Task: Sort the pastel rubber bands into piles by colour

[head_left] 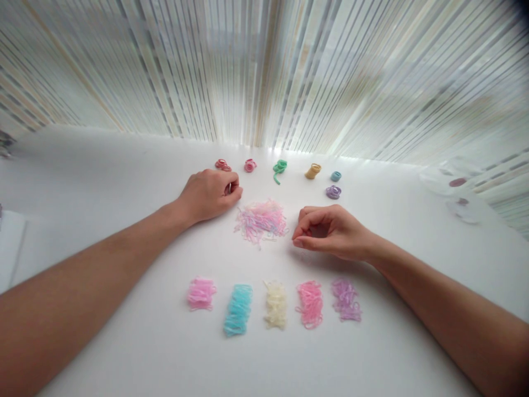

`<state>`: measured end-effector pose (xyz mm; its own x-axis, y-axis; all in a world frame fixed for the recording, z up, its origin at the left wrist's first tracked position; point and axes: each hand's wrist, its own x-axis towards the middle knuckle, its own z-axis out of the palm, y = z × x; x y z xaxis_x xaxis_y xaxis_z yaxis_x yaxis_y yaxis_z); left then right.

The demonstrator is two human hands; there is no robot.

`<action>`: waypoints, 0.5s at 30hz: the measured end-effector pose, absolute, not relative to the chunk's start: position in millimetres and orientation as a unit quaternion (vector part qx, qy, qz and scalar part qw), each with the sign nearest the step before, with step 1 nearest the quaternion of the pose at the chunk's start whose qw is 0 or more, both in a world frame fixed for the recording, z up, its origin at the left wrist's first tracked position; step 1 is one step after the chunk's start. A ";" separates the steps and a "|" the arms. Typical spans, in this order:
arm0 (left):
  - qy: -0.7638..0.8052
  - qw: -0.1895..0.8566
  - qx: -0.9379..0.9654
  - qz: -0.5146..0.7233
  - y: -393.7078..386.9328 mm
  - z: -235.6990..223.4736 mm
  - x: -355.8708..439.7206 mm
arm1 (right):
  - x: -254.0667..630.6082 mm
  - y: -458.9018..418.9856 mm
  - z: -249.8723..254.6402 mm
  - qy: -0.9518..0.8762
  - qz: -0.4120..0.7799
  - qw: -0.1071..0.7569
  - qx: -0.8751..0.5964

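In the head view, rests the left hand (212, 193) palm down, fingers curled inward into a narrow grip, perhaps to steady it on the white table (140, 353); cannot tell of anything held inside. Shows the right hand (333, 231) thumb side up, thumb and forefinger drawn close together as if for fine picking; cannot tell of a thin band between the tips, nor of a full closing. Has the heap of mixed bands (264, 218) between both grips, touching neither, likely for easy reach from either side.

On the near side of the grips, has five piles, apart and split by colour, presumably to avoid mixing: pink bands (201, 294), blue bands (238, 310), cream bands (275, 307), coral bands (310, 303) and purple bands (347, 300).

Beyond the left grip, just past the knuckles, has the red coils (221, 164); farther right, the pink coil (250, 165), green coil (280, 166) with a loose end, tan roll (313, 171) and blue roll (335, 176). Beyond the right grip, near it, has the purple coil (333, 192), likely wound for tidiness
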<state>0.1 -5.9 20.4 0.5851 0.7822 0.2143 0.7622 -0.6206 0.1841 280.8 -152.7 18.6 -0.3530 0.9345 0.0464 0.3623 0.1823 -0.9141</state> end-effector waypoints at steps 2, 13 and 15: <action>0.434 0.035 0.890 0.138 -6.0 20.4 0.0 | 281.6 -152.2 17.8 -0.686 0.449 0.336 -0.464; 0.435 0.040 0.889 0.137 -7.3 21.6 0.1 | 281.7 -150.6 15.9 -0.679 0.452 0.344 -0.465; 0.436 0.041 0.889 0.137 -7.4 21.9 0.3 | 282.2 -150.6 15.9 -0.681 0.450 0.342 -0.466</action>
<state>0.3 -7.4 21.9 0.5825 0.7859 0.2076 0.7631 -0.6167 0.1931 282.2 -150.6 15.9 -0.3309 0.9425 0.0462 0.3269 0.1604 -0.9314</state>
